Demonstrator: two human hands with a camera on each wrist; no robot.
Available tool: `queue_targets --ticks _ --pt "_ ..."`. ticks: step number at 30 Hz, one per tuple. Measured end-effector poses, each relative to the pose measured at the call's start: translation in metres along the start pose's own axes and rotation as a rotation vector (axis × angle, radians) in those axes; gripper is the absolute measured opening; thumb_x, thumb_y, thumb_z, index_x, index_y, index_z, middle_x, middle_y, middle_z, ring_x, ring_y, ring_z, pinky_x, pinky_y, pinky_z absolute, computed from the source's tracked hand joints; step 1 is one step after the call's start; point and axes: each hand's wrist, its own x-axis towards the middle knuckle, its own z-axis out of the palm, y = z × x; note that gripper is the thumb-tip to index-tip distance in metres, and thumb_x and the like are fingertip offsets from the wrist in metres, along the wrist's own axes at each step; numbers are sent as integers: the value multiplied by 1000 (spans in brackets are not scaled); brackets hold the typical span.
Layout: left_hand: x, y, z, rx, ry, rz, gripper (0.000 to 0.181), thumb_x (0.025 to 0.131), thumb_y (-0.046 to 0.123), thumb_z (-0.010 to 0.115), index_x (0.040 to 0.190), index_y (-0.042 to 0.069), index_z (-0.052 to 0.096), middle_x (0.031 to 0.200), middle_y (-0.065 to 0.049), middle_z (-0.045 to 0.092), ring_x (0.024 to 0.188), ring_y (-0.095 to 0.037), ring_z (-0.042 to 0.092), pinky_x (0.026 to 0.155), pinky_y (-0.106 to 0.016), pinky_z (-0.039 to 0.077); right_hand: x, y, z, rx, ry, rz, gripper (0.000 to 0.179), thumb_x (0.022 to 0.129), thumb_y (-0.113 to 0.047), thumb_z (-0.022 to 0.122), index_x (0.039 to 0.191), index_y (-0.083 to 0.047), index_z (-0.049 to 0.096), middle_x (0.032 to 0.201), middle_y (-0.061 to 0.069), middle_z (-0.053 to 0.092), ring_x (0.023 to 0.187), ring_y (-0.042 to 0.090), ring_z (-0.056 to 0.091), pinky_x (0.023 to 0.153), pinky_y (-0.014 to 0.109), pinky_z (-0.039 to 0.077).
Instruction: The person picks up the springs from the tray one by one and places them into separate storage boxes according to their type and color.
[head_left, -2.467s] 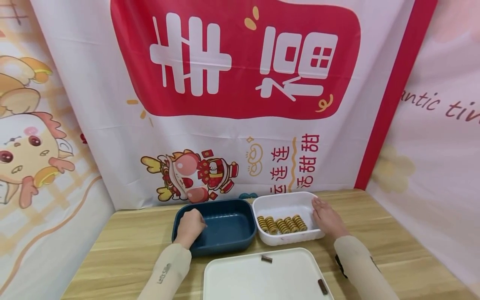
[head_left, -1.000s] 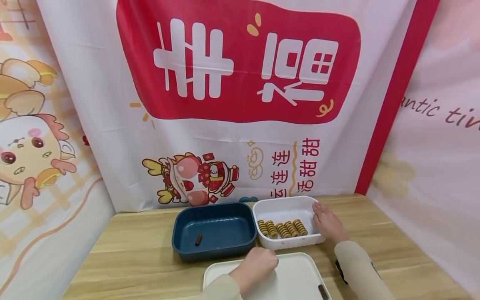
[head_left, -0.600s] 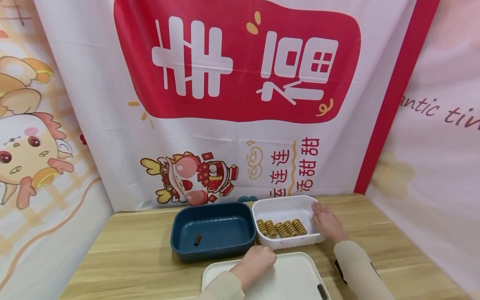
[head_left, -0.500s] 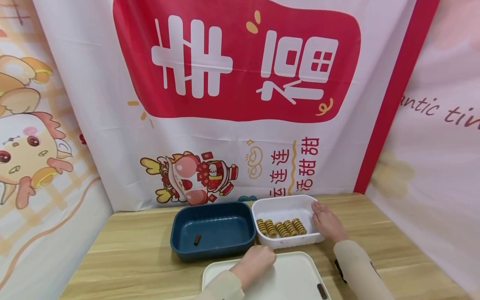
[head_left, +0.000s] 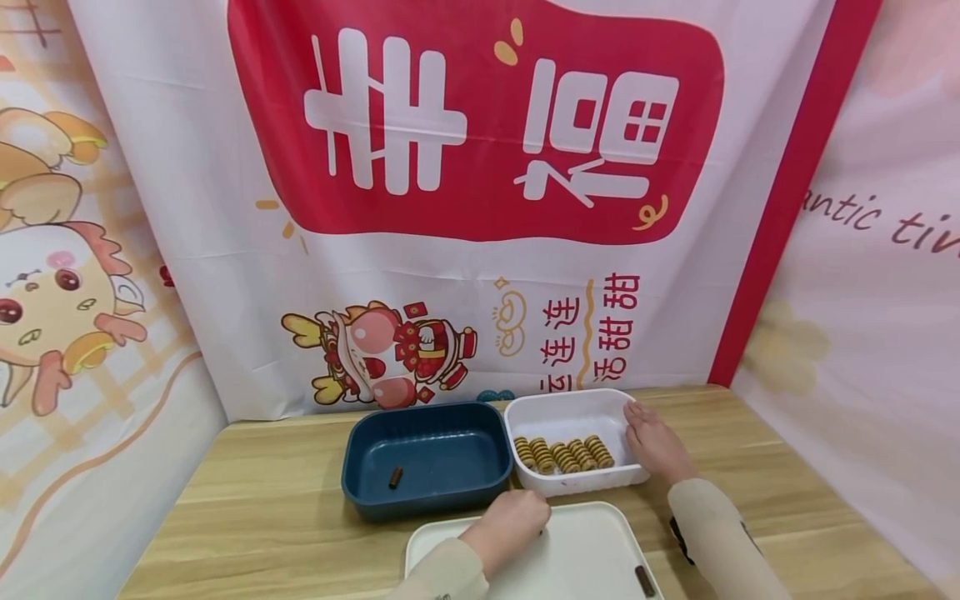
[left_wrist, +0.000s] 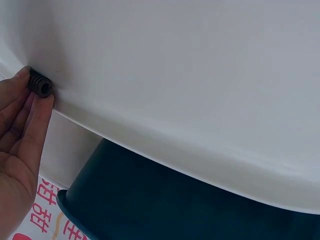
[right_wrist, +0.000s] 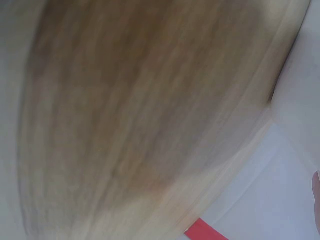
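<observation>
My left hand (head_left: 510, 527) is over the far part of the white tray (head_left: 588, 550). In the left wrist view its thumb and fingers pinch a small dark ribbed tube (left_wrist: 40, 84) with a hole in its end, close to the tray's raised rim. A similar dark brown tube (head_left: 644, 582) lies at the tray's right edge, and another brown tube (head_left: 395, 477) lies in the dark blue bin (head_left: 450, 502). My right hand (head_left: 654, 442) rests with extended fingers on the right end of the white bin (head_left: 577, 483). The right wrist view catches only a finger (right_wrist: 317, 200).
Several tan-and-dark striped ribbed pieces (head_left: 562, 457) lie in a row inside the white bin. Both bins stand side by side behind the tray on a wooden table (head_left: 262, 508). A printed cloth (head_left: 480, 258) hangs behind the table.
My left hand has gone from the blue bin to the tray and now pinches the ribbed tube that lay near its far edge. A brown tube now shows in the blue bin. The right hand stayed.
</observation>
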Motion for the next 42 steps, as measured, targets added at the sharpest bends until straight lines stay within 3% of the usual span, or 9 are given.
queue_targets --ticks 16,20,25,29,35,42 --pt "-1 3 -3 51 21 13 12 79 12 70 72 21 71 68 11 61 57 -3 54 47 -18 44 -1 -2 -1 15 -7 -6 42 94 -6 47 127 18 48 134 32 46 127 46 40 105 54 31" --pt "-2 1 -4 25 10 17 12 78 11 71 72 21 71 68 11 61 56 -3 54 46 -18 43 -2 -2 -1 42 26 -17 42 94 -8 46 127 18 48 133 33 46 127 46 40 106 53 29" --pt "-1 -3 -9 -57 -54 2 10 79 12 72 72 19 70 68 10 62 56 -3 53 48 -18 43 -2 -1 0 50 17 -2 43 95 -10 44 129 18 46 135 32 45 128 45 38 108 53 27" --pt "-1 -6 -15 -222 -94 -35 10 79 10 72 73 17 71 66 10 62 56 -2 53 52 -18 44 0 0 0 31 -26 20 44 95 -8 45 130 17 45 137 32 43 129 47 37 107 55 28" --pt "-2 -12 -22 -617 -157 -94 10 79 5 75 73 12 72 63 11 59 55 1 49 53 -13 42 0 0 -1 10 -35 25 43 96 -9 47 130 17 46 137 31 44 129 46 38 106 54 30" --pt "-3 -20 -32 -1050 -191 -158 5 79 4 75 76 7 74 63 10 64 56 2 56 57 -14 47 1 1 0 6 -28 17 43 95 -8 46 130 18 46 137 32 43 129 46 38 106 54 29"
